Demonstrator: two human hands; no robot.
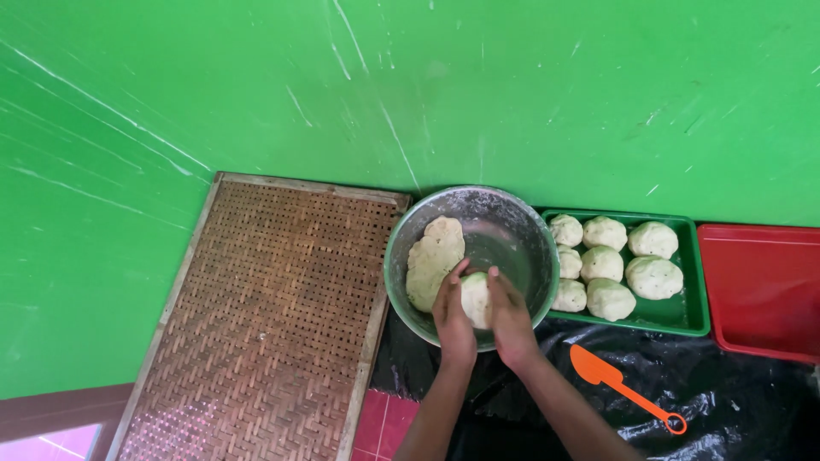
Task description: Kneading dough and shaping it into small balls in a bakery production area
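Observation:
A pale dough ball point(475, 297) is pressed between my left hand point(453, 318) and my right hand point(510, 314), over the near side of a metal bowl point(504, 224). A flattened slab of dough point(431, 260) lies against the bowl's left wall. To the right of the bowl, a green tray point(688, 294) holds several rounded dough balls point(605, 263).
A woven bamboo tray point(273, 324) leans at the left against the green wall. A red tray point(760, 286) sits at the far right. An orange spatula point(619, 386) lies on black plastic sheeting point(735, 401) near my right forearm.

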